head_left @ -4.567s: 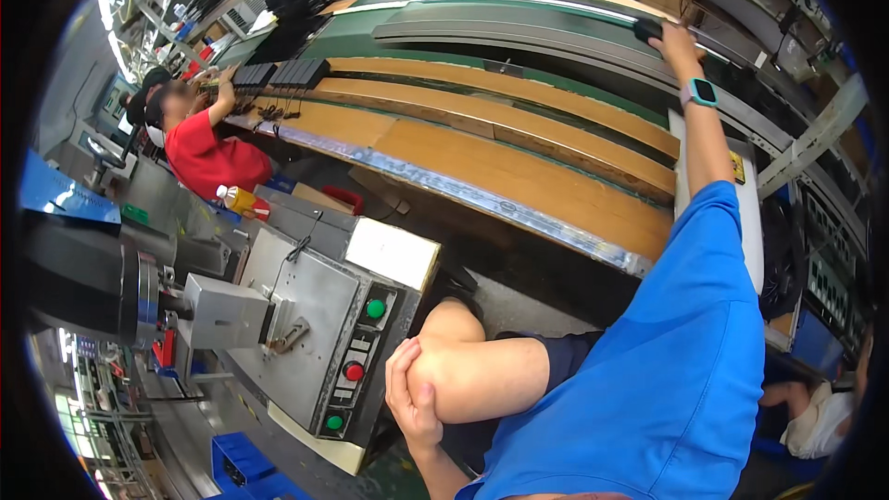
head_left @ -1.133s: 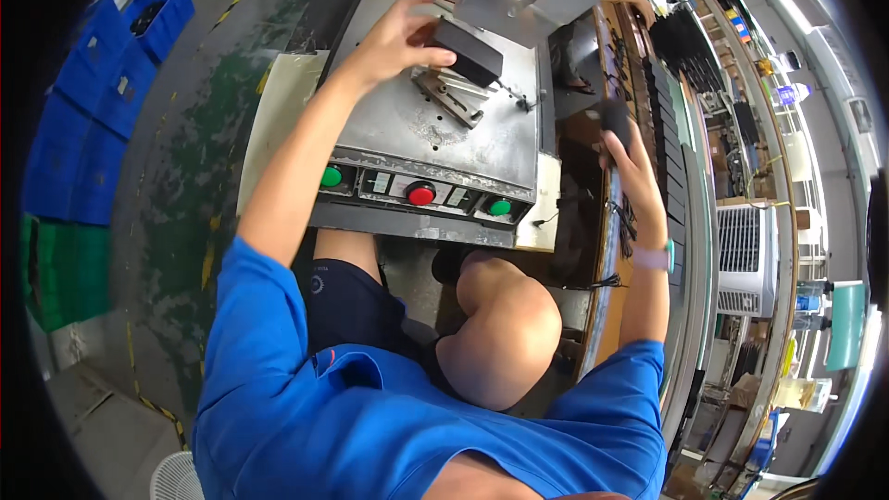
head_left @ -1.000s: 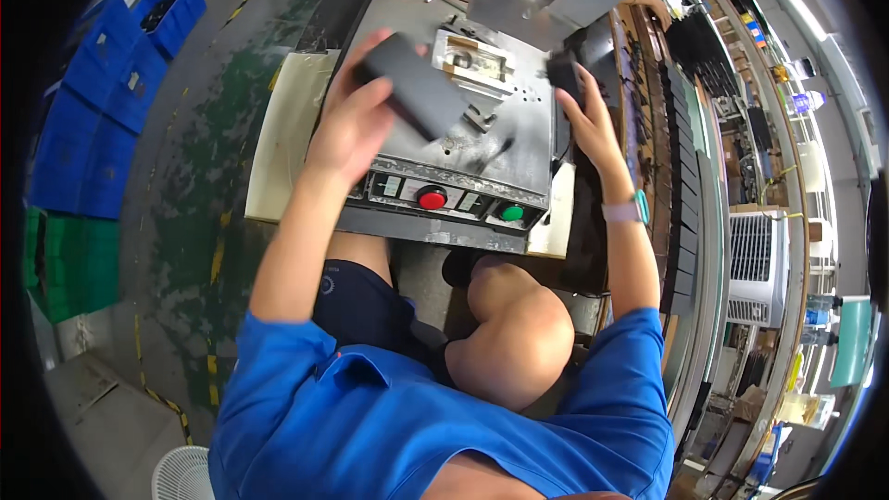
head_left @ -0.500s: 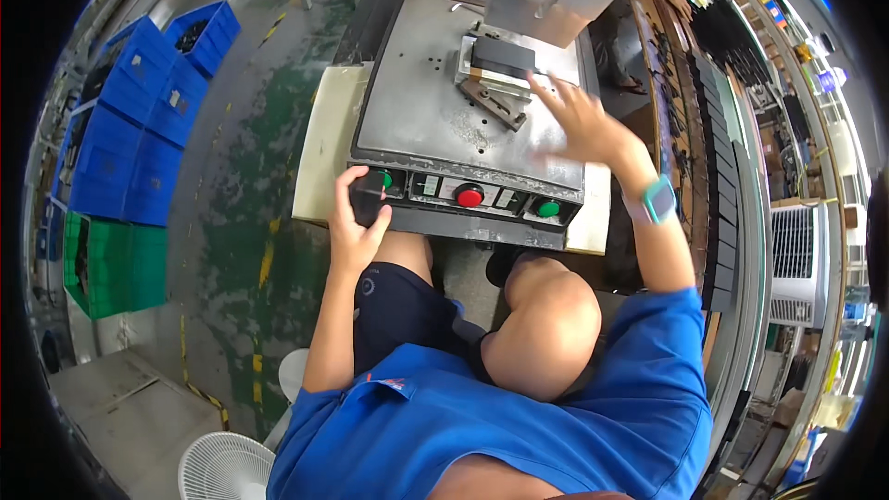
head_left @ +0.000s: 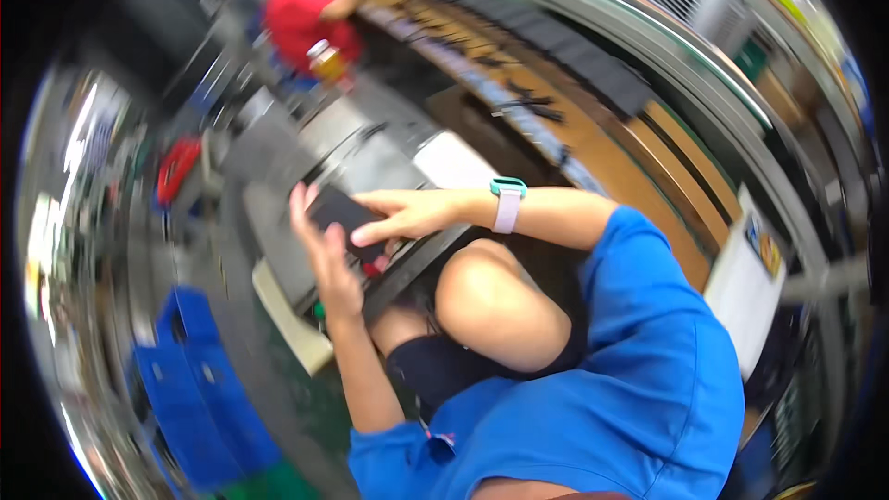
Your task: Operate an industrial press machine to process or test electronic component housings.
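A flat black rectangular part [head_left: 341,215] is held between both my hands above the grey metal press machine [head_left: 306,176]. My left hand [head_left: 326,259] cradles it from below and the left, fingers curled up along its edge. My right hand [head_left: 407,215] lies on its right side, fingers spread over it; a watch with a pale strap [head_left: 507,206] sits on that wrist. A red button [head_left: 374,266] of the machine's front panel shows just under the part. The picture is blurred by motion.
A long conveyor bench [head_left: 574,102] with rows of dark parts runs along the upper right. A person in a red top [head_left: 301,14] works at its far end, beside an orange bottle [head_left: 326,60]. Blue crates [head_left: 199,389] lie on the floor at lower left. My bare knee [head_left: 491,301] is by the machine.
The view has swung round sharply. My left hand has left the panel buttons and my right hand the fixture; both now hold the black part in front of the machine.
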